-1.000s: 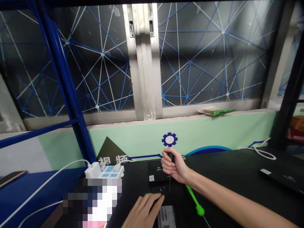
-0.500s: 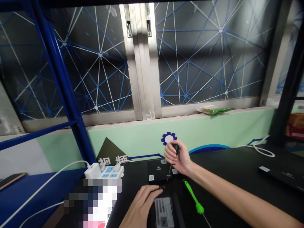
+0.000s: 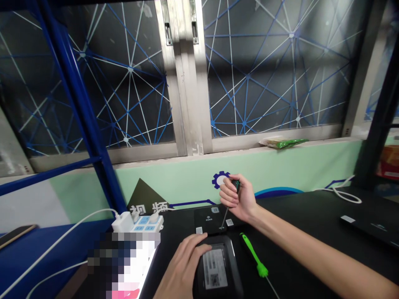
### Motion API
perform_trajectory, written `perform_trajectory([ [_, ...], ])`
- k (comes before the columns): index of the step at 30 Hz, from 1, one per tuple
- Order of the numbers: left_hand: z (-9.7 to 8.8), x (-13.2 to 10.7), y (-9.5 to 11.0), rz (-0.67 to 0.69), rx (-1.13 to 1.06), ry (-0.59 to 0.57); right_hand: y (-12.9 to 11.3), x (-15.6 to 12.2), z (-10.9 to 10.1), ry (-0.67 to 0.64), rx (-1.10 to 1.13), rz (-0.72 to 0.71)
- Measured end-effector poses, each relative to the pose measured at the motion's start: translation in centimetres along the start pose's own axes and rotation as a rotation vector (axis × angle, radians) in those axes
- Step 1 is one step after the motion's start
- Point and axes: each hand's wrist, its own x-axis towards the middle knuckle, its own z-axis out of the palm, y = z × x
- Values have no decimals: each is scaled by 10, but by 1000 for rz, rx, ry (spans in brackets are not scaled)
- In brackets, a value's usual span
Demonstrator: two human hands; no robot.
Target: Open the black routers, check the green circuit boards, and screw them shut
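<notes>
My right hand is closed round the dark handle of a screwdriver, whose thin metal shaft slants down and to the left. Its tip ends in front of a flat black box with small white labels. Nearer to me is a black device with rounded corners and a large printed label facing up. My left hand holds this device by its left side, fingers lying over the far left corner; the thumb is hidden. To the right lies a bright green screwdriver, touched by neither hand.
A white power strip with plugs and cables stands at the left, behind a pixelated area. Another black device lies at the right, with a white cable behind it. A blue metal post rises at the left. A green packet rests on the window ledge.
My right hand has moved slightly up and right with the screwdriver, away from the labelled device. The device's rounded far edge now shows, and my left hand remains at its side.
</notes>
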Motion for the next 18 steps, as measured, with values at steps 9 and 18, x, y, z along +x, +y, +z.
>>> perform_trajectory([
  [9,-2,0,1,-7,13,-18,4,-1,7,28,-75,-1],
  [18,2,0,1,-52,-86,-83,36,-7,17,166,-407,-82],
])
